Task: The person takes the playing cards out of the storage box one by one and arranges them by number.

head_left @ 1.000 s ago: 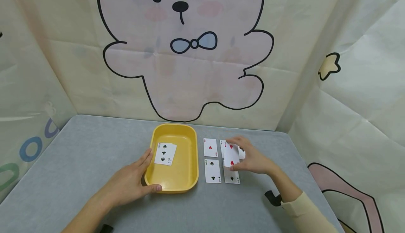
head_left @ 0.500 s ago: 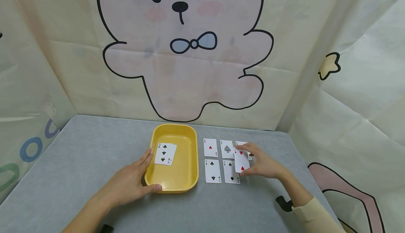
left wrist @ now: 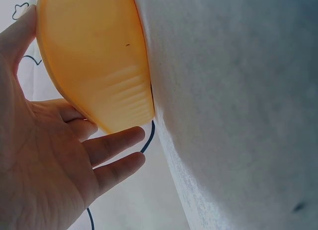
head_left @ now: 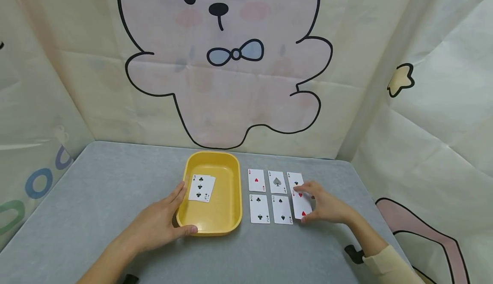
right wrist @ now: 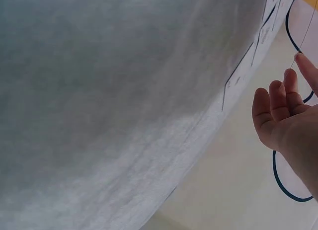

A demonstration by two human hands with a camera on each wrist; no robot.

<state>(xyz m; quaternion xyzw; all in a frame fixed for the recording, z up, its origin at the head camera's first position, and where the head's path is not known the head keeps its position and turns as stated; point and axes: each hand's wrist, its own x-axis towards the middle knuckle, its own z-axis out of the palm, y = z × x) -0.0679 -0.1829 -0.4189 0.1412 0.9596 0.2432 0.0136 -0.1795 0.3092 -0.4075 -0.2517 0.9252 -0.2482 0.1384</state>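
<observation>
In the head view my left hand (head_left: 171,215) holds the left near corner of a yellow tray (head_left: 215,219), thumb on the near rim and fingers along the left side. The left wrist view shows two of its fingers stretched out beside the tray wall (left wrist: 99,56). A two of hearts card (head_left: 301,204) is pinched by its short ends between the thumb and fingers of my right hand (head_left: 327,204). It lies right of the two of spades (head_left: 282,210) and overlaps the lower part of the ace of clubs (head_left: 295,178) in this view.
Face up on the grey table (head_left: 246,254) lie the ace of hearts (head_left: 256,180), ace of spades (head_left: 277,182) and two of clubs (head_left: 259,209), in rows beside the tray. A three of clubs (head_left: 200,187) tops overlapping cards inside the tray. Printed cloth walls enclose the table.
My right hand has moved right and nearer with the two of hearts, from over the spades cards to the spot below the ace of clubs. The left hand and tray stay in place.
</observation>
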